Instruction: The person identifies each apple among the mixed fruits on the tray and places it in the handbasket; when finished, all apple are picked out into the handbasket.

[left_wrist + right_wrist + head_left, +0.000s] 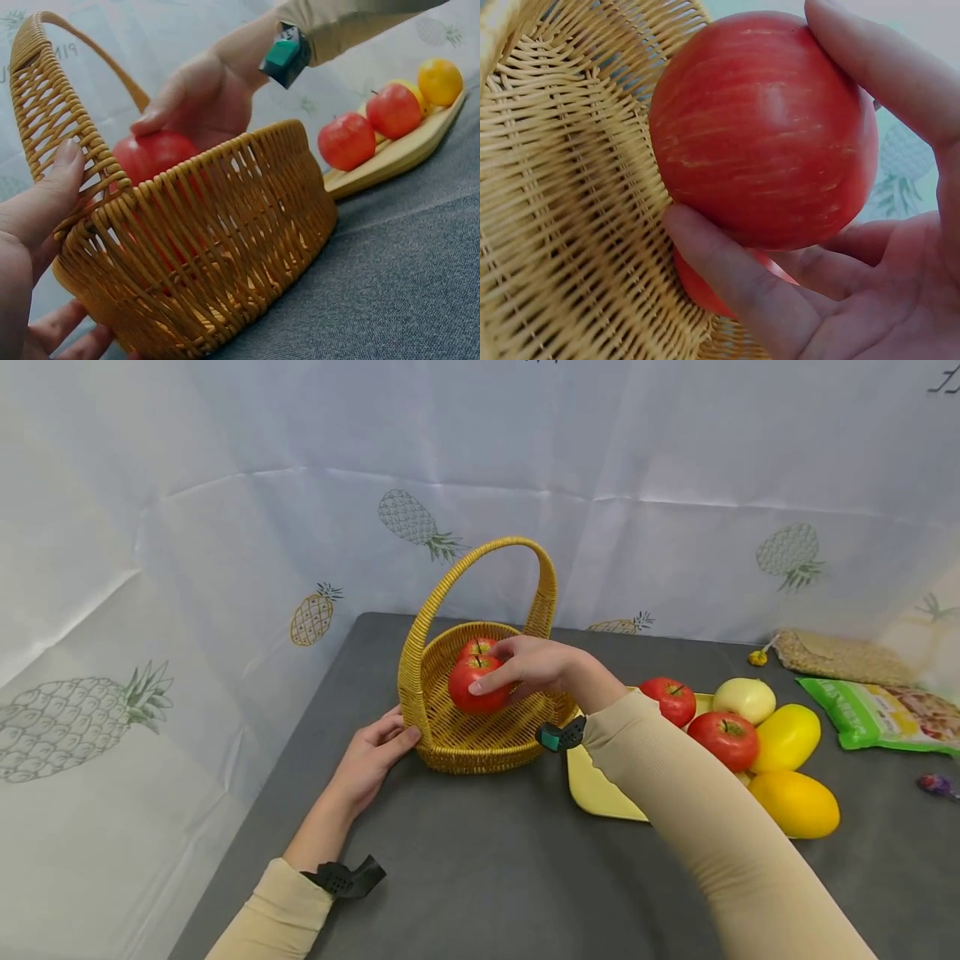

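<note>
My right hand (pixel 542 665) holds a red apple (pixel 765 135) between thumb and fingers, inside the yellow wicker basket (pixel 480 762). Behind and below it in the basket sits another red apple (pixel 705 289), mostly covered by the held one and the fingers. The basket stands upright on the table with its tall arched handle (pixel 442 589) raised. At the basket's left side, my left hand (pixel 372 753) grips it near the handle's base. In the left wrist view the thumb (pixel 56 187) presses on the woven handle base while fingers lie against the outer wall.
Right of the basket, partly behind my right forearm, a yellow tray (pixel 603 789) bears red apples (pixel 723 740), a pale round fruit (pixel 744 699) and yellow fruits (pixel 795 803). Farther right lie a green food packet (pixel 885 714) and a brownish bag (pixel 840 657). A pineapple-printed curtain (pixel 637 460) hangs behind.
</note>
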The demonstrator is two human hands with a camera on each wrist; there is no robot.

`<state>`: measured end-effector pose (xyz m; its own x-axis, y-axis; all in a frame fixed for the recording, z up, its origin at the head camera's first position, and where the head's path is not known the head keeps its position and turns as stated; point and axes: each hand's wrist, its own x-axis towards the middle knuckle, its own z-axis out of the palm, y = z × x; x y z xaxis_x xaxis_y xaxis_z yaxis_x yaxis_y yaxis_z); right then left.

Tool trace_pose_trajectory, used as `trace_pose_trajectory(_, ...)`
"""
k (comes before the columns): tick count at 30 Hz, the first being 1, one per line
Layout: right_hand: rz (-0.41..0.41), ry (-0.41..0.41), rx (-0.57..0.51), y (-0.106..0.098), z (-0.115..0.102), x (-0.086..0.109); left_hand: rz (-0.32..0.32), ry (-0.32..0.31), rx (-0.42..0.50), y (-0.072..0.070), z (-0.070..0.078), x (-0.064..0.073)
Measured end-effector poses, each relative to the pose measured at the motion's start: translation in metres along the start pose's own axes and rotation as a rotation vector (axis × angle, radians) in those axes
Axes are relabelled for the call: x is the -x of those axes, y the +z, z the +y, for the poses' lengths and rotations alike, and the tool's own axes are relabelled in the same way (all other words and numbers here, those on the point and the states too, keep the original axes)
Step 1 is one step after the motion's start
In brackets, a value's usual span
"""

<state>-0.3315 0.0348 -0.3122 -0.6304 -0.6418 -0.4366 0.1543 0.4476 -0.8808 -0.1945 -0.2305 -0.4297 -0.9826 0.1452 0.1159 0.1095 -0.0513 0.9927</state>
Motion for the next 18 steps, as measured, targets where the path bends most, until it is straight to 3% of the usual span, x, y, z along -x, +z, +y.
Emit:
trace_pose_trajectory(10,0.027,0.014,0.004,0.01,-0.001,-0.003,0.002,0.01,0.007,0.003,0.001,0.002)
trace_pose_trajectory(18,0.014,-0.003,0.089,0.021,-0.002,-0.008,0.021,-0.003,0.02,0.004,0.0,0.003)
